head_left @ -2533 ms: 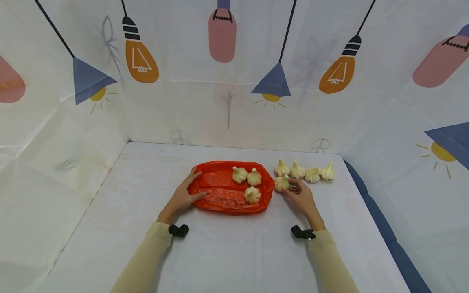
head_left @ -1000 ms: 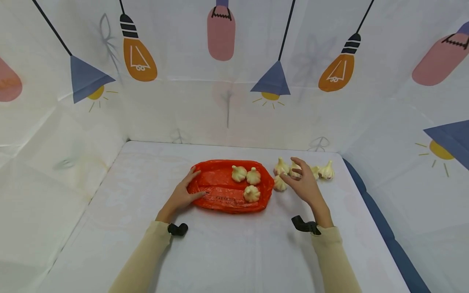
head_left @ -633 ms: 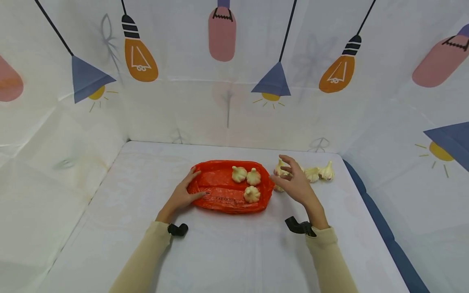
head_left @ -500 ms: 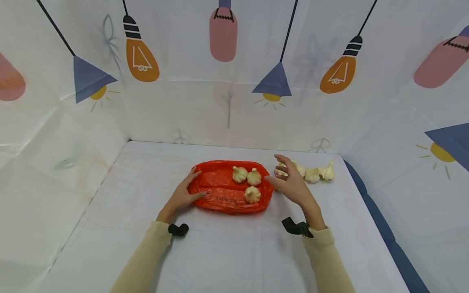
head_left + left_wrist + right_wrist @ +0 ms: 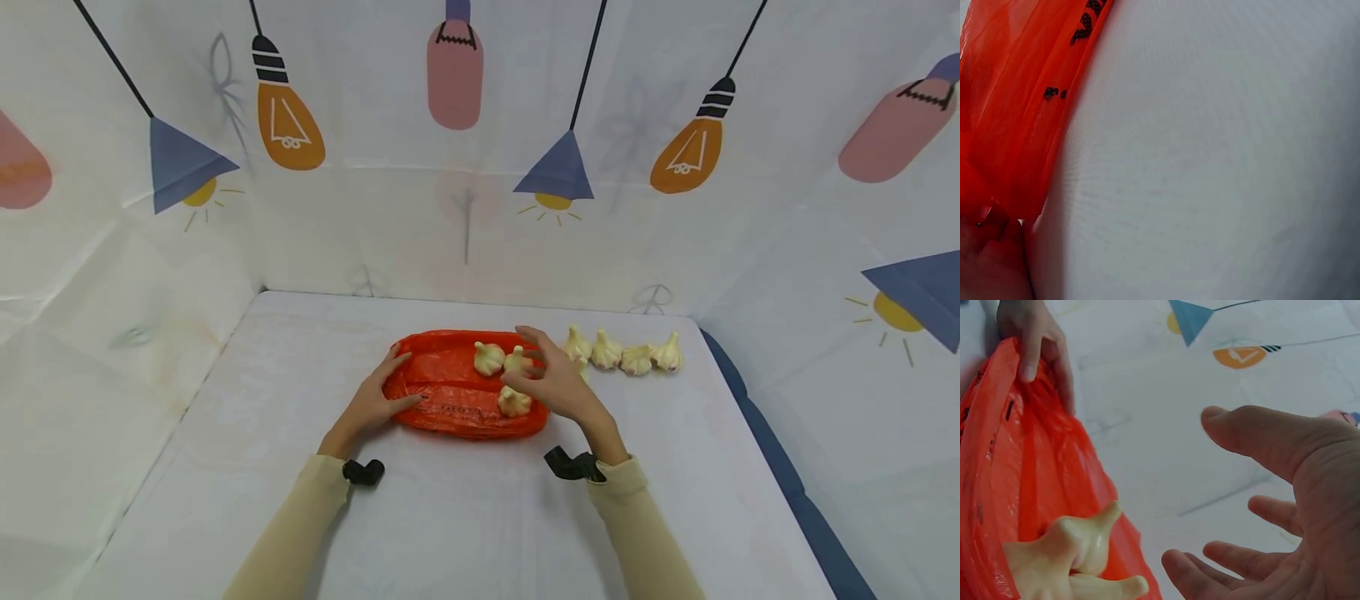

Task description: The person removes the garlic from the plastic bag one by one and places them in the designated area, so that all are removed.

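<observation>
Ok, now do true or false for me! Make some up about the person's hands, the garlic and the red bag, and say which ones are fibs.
1. The left hand holds one end of the crinkly red plastic bag. True.

2. The right hand is squeezing a garlic bulb. False: its fingers are spread and hold nothing.

3. Three round, cream-coloured garlic bulbs lie within the bag's rim. True.

4. The row of four garlic bulbs is left of the bag. False: that row is on the right, on the flat white table.

5. Both long cloth sleeves are beige. True.
</observation>
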The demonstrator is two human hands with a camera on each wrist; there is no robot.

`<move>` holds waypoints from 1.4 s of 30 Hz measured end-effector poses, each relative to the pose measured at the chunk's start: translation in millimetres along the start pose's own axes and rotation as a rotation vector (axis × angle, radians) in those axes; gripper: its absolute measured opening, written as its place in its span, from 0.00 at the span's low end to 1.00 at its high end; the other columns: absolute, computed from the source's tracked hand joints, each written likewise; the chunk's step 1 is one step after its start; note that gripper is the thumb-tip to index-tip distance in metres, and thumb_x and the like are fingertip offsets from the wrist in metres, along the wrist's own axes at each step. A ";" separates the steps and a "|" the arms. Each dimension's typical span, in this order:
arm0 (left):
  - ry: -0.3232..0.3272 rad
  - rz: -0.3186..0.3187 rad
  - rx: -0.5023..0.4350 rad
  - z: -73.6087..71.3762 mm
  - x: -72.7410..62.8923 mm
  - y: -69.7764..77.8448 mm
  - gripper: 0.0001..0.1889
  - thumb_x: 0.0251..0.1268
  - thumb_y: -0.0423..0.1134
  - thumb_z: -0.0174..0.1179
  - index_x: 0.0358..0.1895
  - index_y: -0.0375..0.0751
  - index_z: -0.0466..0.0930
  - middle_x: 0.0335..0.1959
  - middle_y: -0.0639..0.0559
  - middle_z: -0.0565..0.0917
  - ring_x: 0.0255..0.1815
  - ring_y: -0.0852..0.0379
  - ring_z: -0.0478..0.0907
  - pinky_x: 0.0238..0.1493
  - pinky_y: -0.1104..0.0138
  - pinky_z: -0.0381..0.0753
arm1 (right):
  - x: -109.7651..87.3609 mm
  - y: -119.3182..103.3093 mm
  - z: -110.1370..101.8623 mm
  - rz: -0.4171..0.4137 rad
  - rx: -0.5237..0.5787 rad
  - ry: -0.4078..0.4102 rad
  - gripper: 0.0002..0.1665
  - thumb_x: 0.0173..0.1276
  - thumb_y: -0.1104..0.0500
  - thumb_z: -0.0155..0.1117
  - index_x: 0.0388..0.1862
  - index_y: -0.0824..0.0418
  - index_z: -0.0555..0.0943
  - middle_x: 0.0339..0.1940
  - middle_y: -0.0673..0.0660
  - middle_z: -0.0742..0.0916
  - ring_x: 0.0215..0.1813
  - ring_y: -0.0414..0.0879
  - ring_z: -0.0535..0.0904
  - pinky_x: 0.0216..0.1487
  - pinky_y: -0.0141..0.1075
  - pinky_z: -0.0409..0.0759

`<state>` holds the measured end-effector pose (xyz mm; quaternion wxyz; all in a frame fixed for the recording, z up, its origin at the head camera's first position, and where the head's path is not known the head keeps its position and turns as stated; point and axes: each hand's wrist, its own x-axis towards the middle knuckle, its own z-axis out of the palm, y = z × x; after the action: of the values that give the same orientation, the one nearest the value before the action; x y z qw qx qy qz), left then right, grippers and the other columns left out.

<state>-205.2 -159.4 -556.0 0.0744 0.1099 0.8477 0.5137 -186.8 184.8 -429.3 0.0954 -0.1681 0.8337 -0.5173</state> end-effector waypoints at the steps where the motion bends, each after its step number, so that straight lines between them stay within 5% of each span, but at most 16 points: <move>1: 0.001 0.003 0.002 0.1 0.0 -0.2 0.47 0.62 0.51 0.73 0.82 0.51 0.58 0.87 0.54 0.43 0.87 0.42 0.40 0.81 0.37 0.48 | 1.0 1.1 1.3 0.005 -0.007 -0.020 0.50 0.68 0.50 0.74 0.82 0.53 0.58 0.80 0.66 0.66 0.76 0.68 0.68 0.70 0.61 0.74; 18: 0.001 0.010 0.009 -1.1 -1.5 0.6 0.47 0.62 0.52 0.73 0.82 0.52 0.59 0.87 0.54 0.43 0.87 0.43 0.41 0.82 0.37 0.47 | 4.5 15.8 3.5 0.062 -0.228 -0.209 0.45 0.66 0.52 0.74 0.78 0.59 0.66 0.76 0.66 0.73 0.74 0.65 0.71 0.69 0.65 0.73; 23: 0.007 0.014 0.023 -2.3 -2.6 2.1 0.47 0.62 0.52 0.73 0.82 0.51 0.59 0.87 0.52 0.44 0.87 0.41 0.42 0.81 0.37 0.47 | 4.6 20.8 0.6 0.049 -0.221 -0.262 0.42 0.68 0.54 0.73 0.76 0.64 0.67 0.74 0.68 0.75 0.75 0.65 0.70 0.71 0.63 0.72; 36: 0.007 0.012 0.025 -2.3 -2.7 1.3 0.47 0.62 0.52 0.73 0.82 0.51 0.58 0.87 0.52 0.43 0.86 0.40 0.41 0.81 0.37 0.49 | 17.5 29.5 18.1 0.019 -0.299 -0.271 0.35 0.67 0.56 0.74 0.71 0.59 0.75 0.71 0.59 0.79 0.70 0.58 0.74 0.69 0.57 0.77; 42: 0.003 0.017 0.021 -1.6 -2.9 3.4 0.47 0.62 0.53 0.73 0.82 0.51 0.58 0.87 0.50 0.44 0.86 0.38 0.42 0.81 0.36 0.48 | 28.2 37.7 29.6 -0.022 -0.307 -0.300 0.38 0.67 0.59 0.74 0.74 0.65 0.71 0.72 0.62 0.78 0.72 0.56 0.73 0.72 0.54 0.74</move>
<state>-202.4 -160.0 -552.2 0.0674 0.1170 0.8522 0.5055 -209.8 164.9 -475.8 0.1861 -0.2648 0.8774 -0.3542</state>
